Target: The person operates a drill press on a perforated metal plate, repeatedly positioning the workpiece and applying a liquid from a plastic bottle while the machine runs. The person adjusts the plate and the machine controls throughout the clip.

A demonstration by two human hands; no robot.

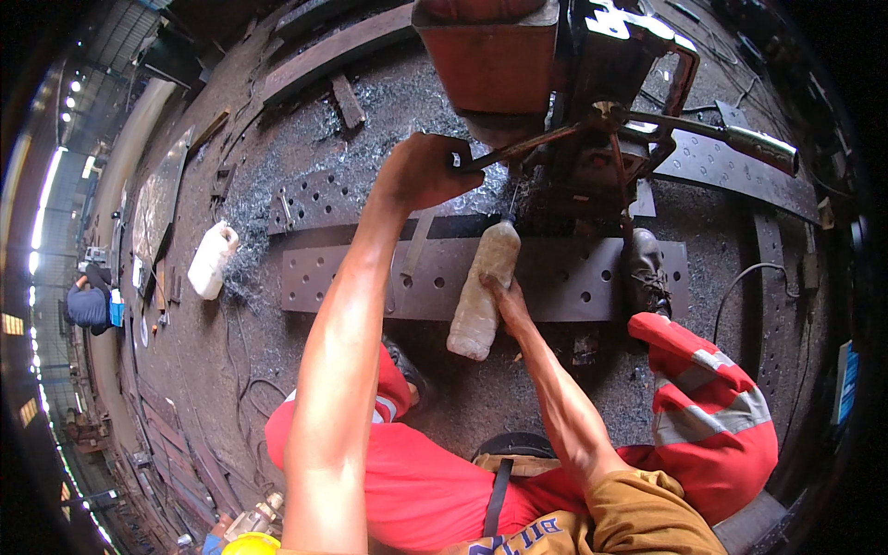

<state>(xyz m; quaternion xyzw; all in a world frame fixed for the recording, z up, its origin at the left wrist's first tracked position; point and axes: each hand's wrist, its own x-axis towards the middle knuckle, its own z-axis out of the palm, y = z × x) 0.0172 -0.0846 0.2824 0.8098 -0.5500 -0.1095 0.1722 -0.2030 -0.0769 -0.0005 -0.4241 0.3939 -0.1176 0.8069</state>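
Mustard-brown shirt [647, 509] right up close at the bottom, red trousers [435, 462] spread wide just beyond it, and out past both reach two bare arms! Left hand [427, 173] is the far one, fingers curled tight round the end of a dark lever [532, 143], and from that grip the bar runs off rightward into the hub [607, 115] of a dark machine [592, 171]. Orange-red housing [486, 55] looms beyond and right of the same fist. Now the right hand [502, 294], nearer the body: it's clamped on a cloudy plastic bottle [476, 314], tilted, neck pointing away from the grip toward the machine; whether the tip touches anything, can't tell. Beneath that grip lies a drilled steel plate [546, 301], round holes either side of the bottle, with a black boot [645, 273] over its right end. Well left of both hands, a white jug [214, 262] beside bright metal shavings [250, 222], and farther out, a co-worker [90, 298] in dark blue.
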